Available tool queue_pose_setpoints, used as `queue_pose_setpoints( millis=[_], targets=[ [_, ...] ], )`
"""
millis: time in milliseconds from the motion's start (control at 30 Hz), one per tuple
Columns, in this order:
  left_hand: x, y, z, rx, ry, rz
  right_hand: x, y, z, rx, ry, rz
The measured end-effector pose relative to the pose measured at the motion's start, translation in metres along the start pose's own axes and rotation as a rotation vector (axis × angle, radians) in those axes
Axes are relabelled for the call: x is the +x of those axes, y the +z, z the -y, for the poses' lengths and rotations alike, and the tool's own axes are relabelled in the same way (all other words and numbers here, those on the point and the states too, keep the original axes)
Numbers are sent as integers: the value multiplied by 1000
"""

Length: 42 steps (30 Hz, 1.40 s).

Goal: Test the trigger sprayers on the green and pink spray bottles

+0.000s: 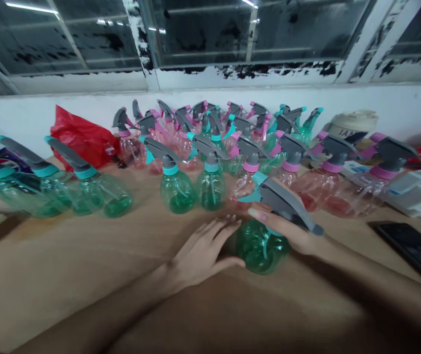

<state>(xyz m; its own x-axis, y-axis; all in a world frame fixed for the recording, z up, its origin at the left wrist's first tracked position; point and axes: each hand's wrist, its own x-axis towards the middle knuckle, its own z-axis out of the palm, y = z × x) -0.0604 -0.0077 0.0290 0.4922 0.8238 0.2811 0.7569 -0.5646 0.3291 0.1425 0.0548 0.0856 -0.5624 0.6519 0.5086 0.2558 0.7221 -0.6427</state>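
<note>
A green spray bottle (260, 250) with a grey and teal trigger head stands in front of me on the wooden table, tilted a little. Around its neck, just under the spray head, my right hand (287, 228) is closed. My left hand (206, 250) is beside the bottle's left side, fingers stretched out and thumb apart; whether its fingertips touch the plastic I cannot tell. Just behind are two more green spray bottles (176, 191) with teal collars. Pink spray bottles (312, 187) with grey and pink heads form a row to the right.
Several green bottles (112, 194) stand at the left. Many pink and green bottles crowd the back near the wall, beside a red plastic bag (81, 137). A dark phone (413, 246) lies at the right, near white boxes (413, 189) and a cap (354, 123).
</note>
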Motion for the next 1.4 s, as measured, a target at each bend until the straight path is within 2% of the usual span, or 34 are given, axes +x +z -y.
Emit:
queue_pose_setpoints(
  millis=[100, 233, 467, 1133, 1400],
  targets=[
    [0, 0, 13, 70, 6, -20, 6, 2, -6, 195, 70, -7],
    [-2, 2, 15, 59, -34, -64, 12, 1, -10, 198, 107, 13],
    [-6, 4, 13, 51, -76, -93, 19, -3, -7, 140, -4, -25],
    [-8, 9, 17, 54, -88, -86, 19, 0, -7, 172, -48, -50],
    [-8, 7, 15, 53, -96, -71, 15, 2, -11, 208, -111, -91]
  ],
)
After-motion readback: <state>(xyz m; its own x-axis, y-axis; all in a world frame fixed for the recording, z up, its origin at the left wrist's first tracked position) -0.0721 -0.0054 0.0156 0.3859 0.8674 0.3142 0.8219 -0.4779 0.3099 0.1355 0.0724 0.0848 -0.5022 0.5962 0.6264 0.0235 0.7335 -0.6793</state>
